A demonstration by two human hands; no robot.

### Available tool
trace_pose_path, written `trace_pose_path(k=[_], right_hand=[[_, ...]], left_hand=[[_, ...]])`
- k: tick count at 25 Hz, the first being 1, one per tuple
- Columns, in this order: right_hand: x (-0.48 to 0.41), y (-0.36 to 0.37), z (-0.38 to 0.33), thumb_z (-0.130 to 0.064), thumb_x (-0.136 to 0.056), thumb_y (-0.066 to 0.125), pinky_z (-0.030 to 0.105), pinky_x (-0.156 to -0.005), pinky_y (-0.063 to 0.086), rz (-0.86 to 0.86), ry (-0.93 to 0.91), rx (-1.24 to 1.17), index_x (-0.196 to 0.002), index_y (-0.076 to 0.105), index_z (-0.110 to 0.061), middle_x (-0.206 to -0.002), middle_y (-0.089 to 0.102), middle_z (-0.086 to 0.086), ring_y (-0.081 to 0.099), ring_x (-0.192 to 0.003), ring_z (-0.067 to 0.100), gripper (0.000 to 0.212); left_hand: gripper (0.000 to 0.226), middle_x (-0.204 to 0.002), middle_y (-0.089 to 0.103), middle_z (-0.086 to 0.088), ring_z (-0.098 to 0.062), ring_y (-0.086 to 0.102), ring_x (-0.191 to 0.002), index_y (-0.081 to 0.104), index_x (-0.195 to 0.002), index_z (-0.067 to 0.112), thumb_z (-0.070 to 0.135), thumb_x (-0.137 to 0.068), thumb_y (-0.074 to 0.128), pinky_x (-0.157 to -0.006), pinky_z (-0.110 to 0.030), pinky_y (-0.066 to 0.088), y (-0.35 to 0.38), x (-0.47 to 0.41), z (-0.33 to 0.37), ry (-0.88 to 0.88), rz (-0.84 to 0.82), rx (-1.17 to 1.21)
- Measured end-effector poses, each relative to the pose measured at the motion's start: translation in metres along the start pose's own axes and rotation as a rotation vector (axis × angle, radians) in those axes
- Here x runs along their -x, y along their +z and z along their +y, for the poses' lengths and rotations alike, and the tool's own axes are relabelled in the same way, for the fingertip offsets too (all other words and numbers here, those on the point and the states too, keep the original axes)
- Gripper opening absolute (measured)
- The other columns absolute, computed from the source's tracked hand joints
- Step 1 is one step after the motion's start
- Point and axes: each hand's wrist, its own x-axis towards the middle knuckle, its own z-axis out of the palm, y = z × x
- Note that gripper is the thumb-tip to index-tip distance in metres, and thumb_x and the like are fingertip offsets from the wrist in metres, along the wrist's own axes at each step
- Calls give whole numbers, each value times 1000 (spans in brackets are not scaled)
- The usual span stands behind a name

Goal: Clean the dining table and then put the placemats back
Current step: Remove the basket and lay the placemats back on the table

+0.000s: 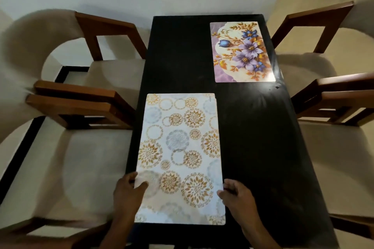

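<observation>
Head view has your left hand [129, 190] and right hand [234, 194] each gripping a long edge of the gold-circle placemat [178, 147], fingers curled at its rim, likely so you can square it to the near-left corner of the dark dining table [253, 127]. It lies flat there, and what looks like a second sheet's edge peeks out at its far corner. The floral placemat [242, 52] already sits at the far right, well apart

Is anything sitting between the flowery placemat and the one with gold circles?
No. In the head view, only bare black table separates the flowery placemat from the gold-circle placemat. They lie apart, diagonally.
</observation>
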Motion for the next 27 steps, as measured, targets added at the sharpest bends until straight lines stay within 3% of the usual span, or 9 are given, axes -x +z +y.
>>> trace_pose_path(k=[3,9,13,15,18,20,23,27], right_hand=[[17,13,3,-19,-90,81,49,-108,51,95,-114,86,-142,58,-13,-138,62,5,60,-125,27,57],[33,23,10,-16,-91,81,49,-111,50,104,-201,92,-146,56,-17,-148,58,3,56,-135,25,60],[47,32,13,-11,-89,81,49,-103,56,130,-242,43,-142,58,-23,-142,61,1,58,-125,16,59],[50,35,15,-6,-85,83,52,-98,59,167,-284,-18,-137,58,-32,-140,61,-1,61,-124,18,63],[50,31,13,8,-84,78,56,-93,60,114,-212,-368,-141,56,-23,-130,67,4,69,-115,28,69],[59,25,10,7,-88,74,53,-89,61,35,-146,-455,-134,63,-17,-120,76,9,74,-105,31,53],[72,12,7,-7,-98,68,44,-75,63,-63,-91,-369,-125,67,-16,-110,79,10,75,-98,39,28],[65,-2,-11,-7,-101,64,38,-63,60,-84,-114,-312,-122,67,-9,-106,79,13,76,-89,42,22]], left_hand=[[49,-117,74,-5,-27,70,-108,68,-127,15,18,-81,86,-97,-44,56,-10,5,-8,21,-25,110],[45,-113,76,5,-18,72,-105,71,-123,21,20,-80,85,-96,-48,59,-26,9,-21,77,-107,237],[52,-118,74,5,-18,72,-105,66,-130,24,8,-84,82,-91,-44,61,-29,20,-21,165,-76,297],[60,-115,73,3,-20,73,-99,62,-136,24,-3,-85,79,-87,-43,61,-32,21,-22,150,-138,403],[51,-114,77,-11,-31,76,-99,65,-132,17,-9,-89,72,-88,-54,62,-35,15,-29,30,-307,533],[42,-111,78,-14,-33,77,-97,68,-125,16,-10,-92,68,-86,-54,62,-38,13,-33,26,-320,530],[38,-101,81,-6,-24,80,-87,70,-116,18,-12,-93,65,-72,-39,65,-44,11,-29,46,-276,566],[38,-104,81,-4,-25,79,-90,71,-119,16,-11,-94,64,-75,-43,64,-43,-2,-14,68,-241,622]])
